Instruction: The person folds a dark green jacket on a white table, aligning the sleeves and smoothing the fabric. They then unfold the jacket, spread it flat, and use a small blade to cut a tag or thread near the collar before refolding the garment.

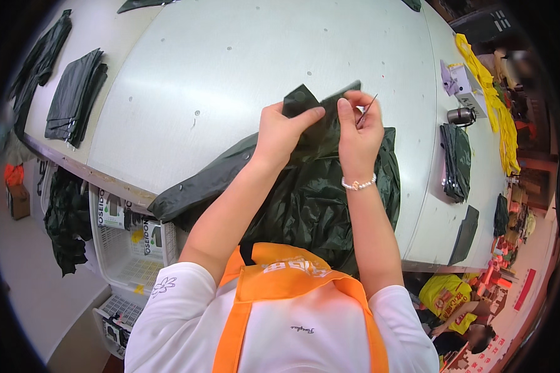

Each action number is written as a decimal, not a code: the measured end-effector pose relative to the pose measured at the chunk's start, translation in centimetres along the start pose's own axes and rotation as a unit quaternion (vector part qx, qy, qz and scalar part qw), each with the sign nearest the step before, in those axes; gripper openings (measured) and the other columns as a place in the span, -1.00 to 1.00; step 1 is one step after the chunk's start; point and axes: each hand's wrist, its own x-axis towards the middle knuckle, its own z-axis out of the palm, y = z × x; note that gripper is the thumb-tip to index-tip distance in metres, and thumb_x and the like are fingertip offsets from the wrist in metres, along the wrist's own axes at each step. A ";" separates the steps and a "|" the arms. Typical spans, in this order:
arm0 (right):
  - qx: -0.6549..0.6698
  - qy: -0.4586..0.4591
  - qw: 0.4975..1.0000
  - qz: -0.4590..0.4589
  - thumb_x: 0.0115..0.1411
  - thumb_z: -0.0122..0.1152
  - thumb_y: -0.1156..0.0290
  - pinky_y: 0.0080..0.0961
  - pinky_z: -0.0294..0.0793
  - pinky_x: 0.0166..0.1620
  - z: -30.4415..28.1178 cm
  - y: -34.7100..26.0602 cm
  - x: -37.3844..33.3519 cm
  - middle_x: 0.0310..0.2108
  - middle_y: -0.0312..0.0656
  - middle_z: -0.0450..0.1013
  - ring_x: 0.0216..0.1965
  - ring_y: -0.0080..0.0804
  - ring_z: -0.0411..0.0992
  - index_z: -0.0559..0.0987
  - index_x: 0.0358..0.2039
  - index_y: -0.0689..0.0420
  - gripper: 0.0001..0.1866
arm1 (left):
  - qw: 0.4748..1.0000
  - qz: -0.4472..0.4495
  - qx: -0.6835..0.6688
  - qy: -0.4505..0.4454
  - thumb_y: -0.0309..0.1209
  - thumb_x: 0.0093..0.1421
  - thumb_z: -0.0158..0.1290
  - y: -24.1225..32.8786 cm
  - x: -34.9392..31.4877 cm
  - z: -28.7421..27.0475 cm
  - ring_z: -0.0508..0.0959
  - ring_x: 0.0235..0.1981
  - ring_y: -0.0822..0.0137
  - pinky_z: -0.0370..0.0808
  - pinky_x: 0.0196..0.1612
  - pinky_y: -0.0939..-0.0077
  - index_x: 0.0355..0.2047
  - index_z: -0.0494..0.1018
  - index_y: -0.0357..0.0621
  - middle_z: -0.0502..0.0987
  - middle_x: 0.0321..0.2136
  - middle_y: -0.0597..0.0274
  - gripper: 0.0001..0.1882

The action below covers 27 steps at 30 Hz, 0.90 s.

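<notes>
A shiny dark green garment (305,199), like a raincoat, lies bunched at the table's near edge, its far part lifted in my hands. Between thumb and fingers, my left hand (286,127) pinches a folded corner of it. My right hand (361,127) is closed on another edge of the same cloth, a little to the right. A thin metal tool (367,110), perhaps thread snips, sticks out from the right fingers; its full shape is hidden. Round snaps show along the garment strip that runs to the left.
Folded dark green pieces (74,96) lie at the table's left, with another stack (457,161) at the right. A dark metal cup (462,115), a white box (468,87) and yellow cloth (501,118) line the right side. White baskets (109,255) stand below left. Another person (457,311) sits lower right.
</notes>
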 end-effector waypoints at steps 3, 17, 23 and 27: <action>-0.083 -0.057 0.995 -0.005 0.15 0.27 0.32 -0.72 0.27 -0.40 -1.9 -0.2 -0.3 -0.30 -0.29 0.24 -0.46 -0.67 0.18 0.25 -0.03 0.20 -0.51 | 1.000 0.011 -0.026 0.008 -0.49 -0.02 0.24 0.3 -0.1 0.0 0.52 -0.48 0.49 0.45 -0.39 0.59 -0.45 0.52 -0.33 0.58 -0.49 0.23 -0.83; -0.181 -0.137 0.974 0.000 0.14 0.28 0.32 -0.63 0.37 -0.39 -3.3 -1.4 -1.8 -0.49 -0.31 0.36 -0.49 -0.56 0.29 0.42 -0.19 0.14 -0.70 | 0.998 0.059 -0.028 0.001 -0.57 0.00 0.21 -0.2 -0.4 0.2 0.52 -0.47 0.50 0.46 -0.36 0.60 -0.44 0.52 -0.30 0.57 -0.49 0.26 -0.89; -0.313 -0.103 0.938 -0.110 0.09 0.30 0.31 -0.53 0.41 -0.40 -3.0 -1.3 -1.2 -0.47 -0.21 0.45 -0.48 -0.40 0.40 0.48 -0.23 0.13 -0.72 | 0.985 0.153 0.080 0.025 -0.52 0.00 0.21 -0.7 -0.6 0.7 0.44 -0.52 0.62 0.39 -0.46 0.67 -0.48 0.53 -0.31 0.54 -0.58 0.36 -0.89; -0.322 -0.101 0.935 -0.113 0.08 0.30 0.31 -0.49 0.42 -0.40 -3.1 -2.0 -1.4 -0.47 -0.22 0.45 -0.47 -0.37 0.42 0.49 -0.23 0.12 -0.72 | 0.959 0.235 0.153 0.042 -0.57 0.01 0.19 -0.6 -1.0 0.9 0.41 -0.52 0.62 0.36 -0.43 0.71 -0.44 0.55 -0.30 0.54 -0.56 0.37 -0.92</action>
